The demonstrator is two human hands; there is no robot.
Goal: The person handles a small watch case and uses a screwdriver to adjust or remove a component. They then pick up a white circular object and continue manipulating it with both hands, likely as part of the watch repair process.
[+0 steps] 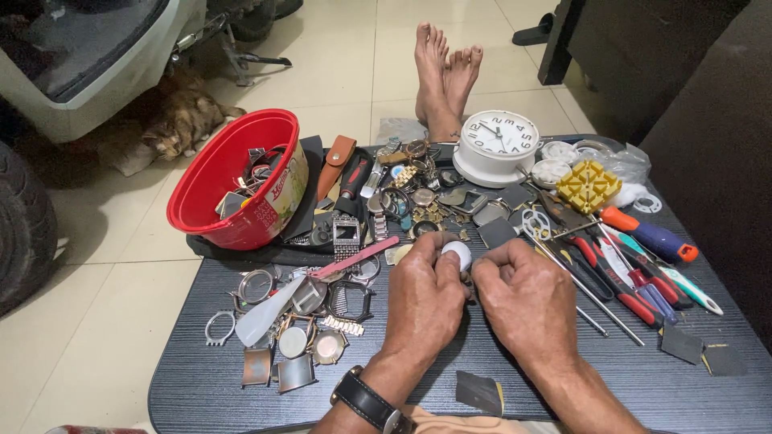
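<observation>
Both hands are on one small piece right now. It's a little round white thing, smooth and domed, looks like a small disc or cap, can't tell more than that since my fingers cover most of it. My left hand pinches it from the left with thumb and fingertips curled tight, and my right hand is closed up against it from the other side, fingertips pressed to the same spot. It sits just above the dark grey table, roughly in the middle, between the pile of watch parts and the tools.

Around it is a real mess: empty watch cases and a loose bezel ring to my left, a pink strip just beyond my left knuckles, a red bowl stuffed with straps and bits at the back left. White round table clock at the back, yellow gridded case holder beside it, and red-handled pliers plus screwdrivers fanned out on my right. Black watch on my left wrist.
</observation>
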